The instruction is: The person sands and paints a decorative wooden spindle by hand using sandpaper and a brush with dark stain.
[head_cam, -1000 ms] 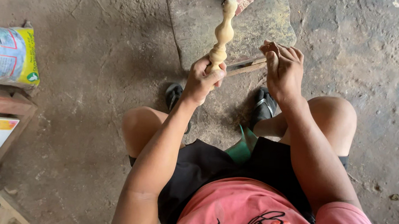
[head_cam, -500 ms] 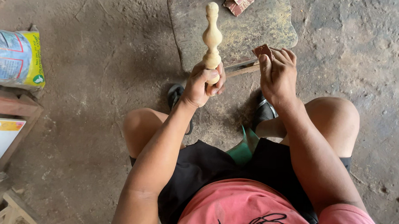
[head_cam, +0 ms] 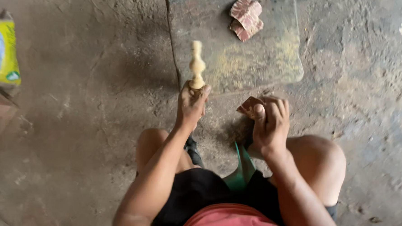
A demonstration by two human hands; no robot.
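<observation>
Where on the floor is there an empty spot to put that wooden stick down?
Bare patches: the flat stone slab below the sandpaper scraps, and the floor between the yellow bag and the left hand. It is crowded by the knees, where the right hand holds sandpaper.

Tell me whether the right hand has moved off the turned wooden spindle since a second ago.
Yes. The right hand has moved down the frame, away from the spindle and stone slab.

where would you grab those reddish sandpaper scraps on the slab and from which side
Judging by their pose, take the sandpaper scraps from above, pinching the raised upper edge of the top piece. They lie overlapped and nearly flat on the stone slab, curled slightly, so a sideways approach offers little to catch.
</observation>
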